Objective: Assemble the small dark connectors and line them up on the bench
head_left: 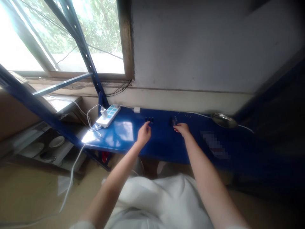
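Observation:
My left hand (144, 134) rests on the blue metal shelf top (124, 140), its fingers just below a small row of dark upright items (149, 120). I cannot tell whether the fingers touch them. My right hand (182, 128) lies flat-fingered on the same surface, nearest a dark lumpy object (173, 121) to its left. Neither hand shows anything held. A white power strip with blue panels (108, 116) sits at the shelf's left end, with a white plug (103, 112) in it. A steel bowl or ladle head (224, 120) lies at the far right.
White cables run from the power strip over the shelf edge to the floor. A blue slotted steel upright (92, 70) rises in front of a bright window. White plates (56, 141) lie on a lower shelf at left. A pixelated patch (214, 144) covers part of the shelf top.

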`<state>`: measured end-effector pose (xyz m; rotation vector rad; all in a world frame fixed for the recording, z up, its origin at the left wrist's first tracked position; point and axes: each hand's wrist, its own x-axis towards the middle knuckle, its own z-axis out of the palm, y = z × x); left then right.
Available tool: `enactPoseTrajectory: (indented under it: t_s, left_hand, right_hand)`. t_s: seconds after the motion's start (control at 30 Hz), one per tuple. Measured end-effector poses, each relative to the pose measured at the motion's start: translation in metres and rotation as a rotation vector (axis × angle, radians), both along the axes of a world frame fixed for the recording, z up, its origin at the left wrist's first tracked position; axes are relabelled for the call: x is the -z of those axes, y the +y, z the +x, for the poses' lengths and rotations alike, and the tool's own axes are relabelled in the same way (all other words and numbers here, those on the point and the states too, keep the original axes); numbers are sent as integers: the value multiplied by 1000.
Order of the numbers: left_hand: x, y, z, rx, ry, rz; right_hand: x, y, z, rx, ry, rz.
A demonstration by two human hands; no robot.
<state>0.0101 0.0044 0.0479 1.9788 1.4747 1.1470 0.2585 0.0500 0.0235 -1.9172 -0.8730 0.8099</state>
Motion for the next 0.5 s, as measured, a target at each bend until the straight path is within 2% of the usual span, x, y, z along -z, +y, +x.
enactPoseTrajectory:
  t_s: [0.1, 0.2, 0.3, 0.5]
  left_hand:
    - [-14, 12, 9, 47, 216, -80]
    - [-19, 22, 24, 97, 351, -166]
    - [-22, 31, 39, 83, 400, -226]
    - [-25, 47, 55, 15, 451, -377]
  right_hand:
    - [-4, -17, -8, 71, 62, 124]
    - [-11, -36, -26, 83, 90, 328]
    - [-20, -53, -48, -8, 115, 479]
    - [-36, -69, -77, -176, 129, 561]
